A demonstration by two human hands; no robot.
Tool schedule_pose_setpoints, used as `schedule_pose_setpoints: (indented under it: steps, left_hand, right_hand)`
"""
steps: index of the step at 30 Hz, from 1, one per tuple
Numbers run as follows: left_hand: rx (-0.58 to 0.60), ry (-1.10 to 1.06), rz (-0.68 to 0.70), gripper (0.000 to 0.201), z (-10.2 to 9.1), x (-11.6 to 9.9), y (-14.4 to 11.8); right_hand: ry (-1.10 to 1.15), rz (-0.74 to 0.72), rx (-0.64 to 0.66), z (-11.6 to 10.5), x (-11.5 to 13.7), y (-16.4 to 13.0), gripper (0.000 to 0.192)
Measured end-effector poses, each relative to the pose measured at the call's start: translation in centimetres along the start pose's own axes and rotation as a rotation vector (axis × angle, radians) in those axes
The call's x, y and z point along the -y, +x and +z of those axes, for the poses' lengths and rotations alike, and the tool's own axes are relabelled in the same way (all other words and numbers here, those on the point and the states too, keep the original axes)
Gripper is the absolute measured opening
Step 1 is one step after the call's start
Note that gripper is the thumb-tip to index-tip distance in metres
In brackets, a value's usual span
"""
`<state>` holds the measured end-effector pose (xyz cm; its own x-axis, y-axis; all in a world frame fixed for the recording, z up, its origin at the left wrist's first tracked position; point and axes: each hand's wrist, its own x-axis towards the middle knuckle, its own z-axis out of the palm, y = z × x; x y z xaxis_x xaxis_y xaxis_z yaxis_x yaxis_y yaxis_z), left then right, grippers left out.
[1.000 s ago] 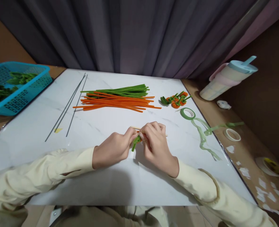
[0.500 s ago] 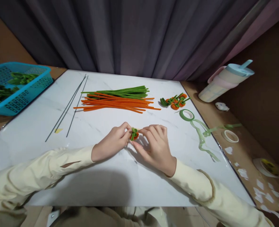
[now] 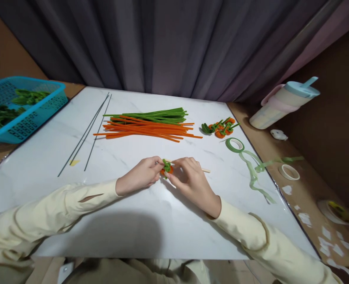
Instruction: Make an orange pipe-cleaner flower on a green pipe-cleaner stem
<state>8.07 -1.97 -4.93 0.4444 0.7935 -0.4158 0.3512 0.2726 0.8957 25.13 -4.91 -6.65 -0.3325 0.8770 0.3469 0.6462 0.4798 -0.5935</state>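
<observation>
White table (image 3: 133, 221) | orange-and-green coiled flower (image 3: 166, 169) | left hand (image 3: 140, 176), right hand (image 3: 190, 182) both pinching it

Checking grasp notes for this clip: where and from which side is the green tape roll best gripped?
Probably across the rim of the green tape roll, from above: it lies flat on the table with its hole up. Come from its far-left side, since its loose tail trails off toward the near right.

The blue basket (image 3: 29, 112) is cut off by the left edge, and its green contents are too blurred to be identified. Most of the wooden stick (image 3: 205, 170) is hidden behind the right hand (image 3: 192, 183). The small orange-and-green piece (image 3: 166, 169) is partly covered by fingertips.
</observation>
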Motion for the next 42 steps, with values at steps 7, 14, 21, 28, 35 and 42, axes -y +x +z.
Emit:
schedule_pose_setpoints:
  steps: [7, 14, 21, 28, 35, 42]
  left_hand:
    - [-0.131, 0.543, 0.355, 0.010, -0.1, 1.0, -0.4]
    - [-0.111, 0.830, 0.464, 0.016, 0.2, 1.7, -0.3]
    - [-0.059, 0.832, 0.471, 0.007, 0.5, 1.8, -0.3]
    - [-0.039, 0.852, 0.519, 0.016, 0.8, 1.8, -0.3]
    - [0.011, 0.797, 0.425, 0.014, 0.5, 1.4, -0.3]
    - [0.009, 0.838, 0.330, 0.011, 0.2, 0.8, -0.4]
  right_hand:
    - [0.405, 0.307, 0.024, -0.5, -0.4, 0.6, 0.016]
    - [0.490, 0.394, 0.056, -0.4, -0.4, 0.8, 0.016]
    - [0.335, 0.300, 0.037, -0.6, 0.1, 0.7, 0.012]
    - [0.018, 0.049, -0.009, -0.2, 0.5, 0.5, 0.015]
    - [0.038, 0.019, -0.018, 0.0, 0.4, 0.4, 0.016]
    - [0.137, 0.085, 0.032, -0.6, -0.3, 0.8, 0.015]
